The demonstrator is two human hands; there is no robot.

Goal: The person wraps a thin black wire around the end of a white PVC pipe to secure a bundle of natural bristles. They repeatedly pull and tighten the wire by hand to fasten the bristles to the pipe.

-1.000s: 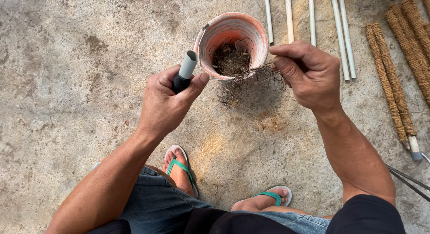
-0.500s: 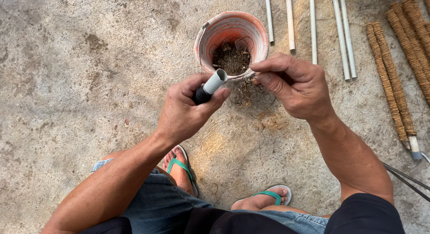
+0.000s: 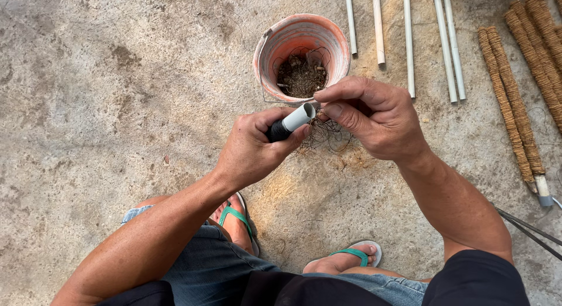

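Five bare white pipes (image 3: 408, 42) lie along the top of the frame, several coir-wrapped poles (image 3: 508, 101) at upper right, and one orange bucket (image 3: 275, 45) of brown fibre stands at upper centre, all on rough, stained concrete ground (image 3: 105, 107) outdoors. At mid-frame the left hand (image 3: 253, 148) is closed around a short white pipe (image 3: 298, 117) with a black lower part. The right hand (image 3: 374, 118) pinches a tangle of coir fibre (image 3: 328, 136) at the pipe's open end, fingers nearly shut.
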